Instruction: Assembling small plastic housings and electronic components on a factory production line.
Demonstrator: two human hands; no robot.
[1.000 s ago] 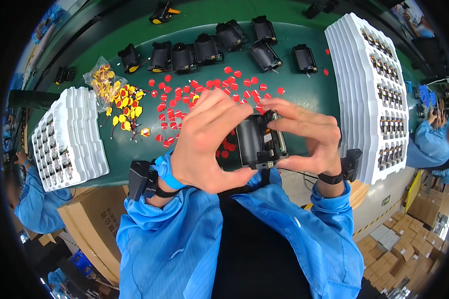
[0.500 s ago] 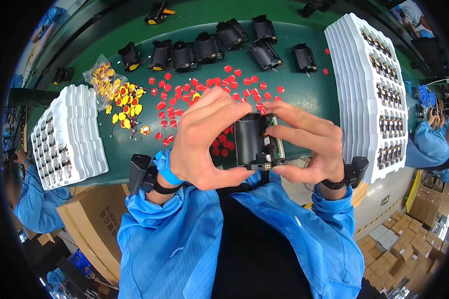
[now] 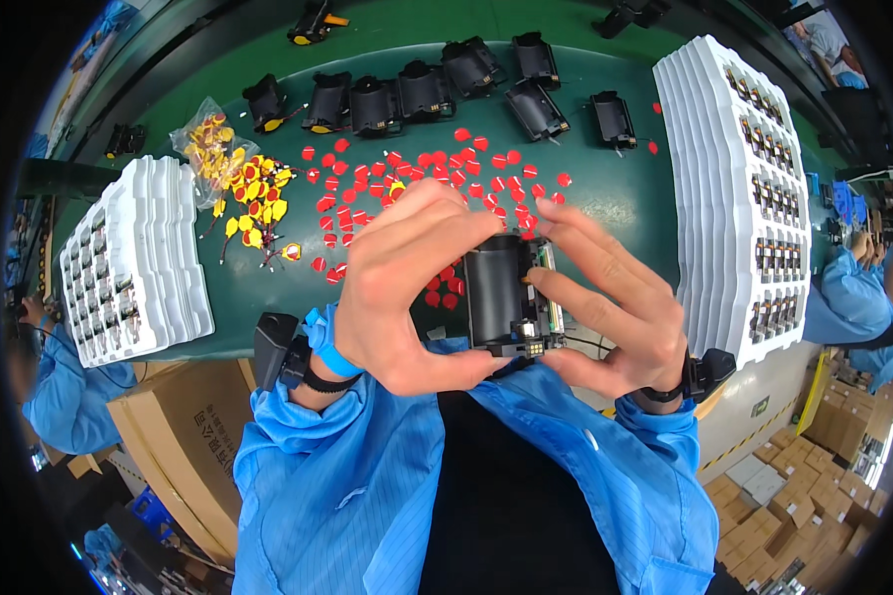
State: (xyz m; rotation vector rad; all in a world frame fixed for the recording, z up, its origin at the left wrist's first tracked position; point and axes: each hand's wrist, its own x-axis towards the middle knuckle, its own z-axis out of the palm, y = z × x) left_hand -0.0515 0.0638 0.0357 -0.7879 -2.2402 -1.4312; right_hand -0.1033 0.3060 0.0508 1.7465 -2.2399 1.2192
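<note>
In front of my chest I hold a black plastic housing (image 3: 493, 297), its half-round hollow on the left. A narrow green circuit board (image 3: 553, 297) stands along its right side, with small gold contacts at the lower edge. My left hand (image 3: 399, 297) wraps round the left side, fingers at the upper edge and thumb at the lower. The fingertips of my right hand (image 3: 620, 312) rest on the board side, one at the small parts inside, with the thumb near the lower corner. Beyond my hands, red round stickers (image 3: 499, 184) lie scattered on the green table (image 3: 605, 198).
Several similar black housings (image 3: 375, 104) line the far side. Yellow parts with wires (image 3: 258, 198) lie left of the stickers, beside a clear bag (image 3: 208, 149). Stacked white trays with small parts stand left (image 3: 164, 263) and right (image 3: 685, 198). A cardboard box (image 3: 174, 426) sits below left.
The housing has come slightly lower in the view with both hands. My right upper fingers have spread a little and shifted along the board side; the left hand keeps its grip.
</note>
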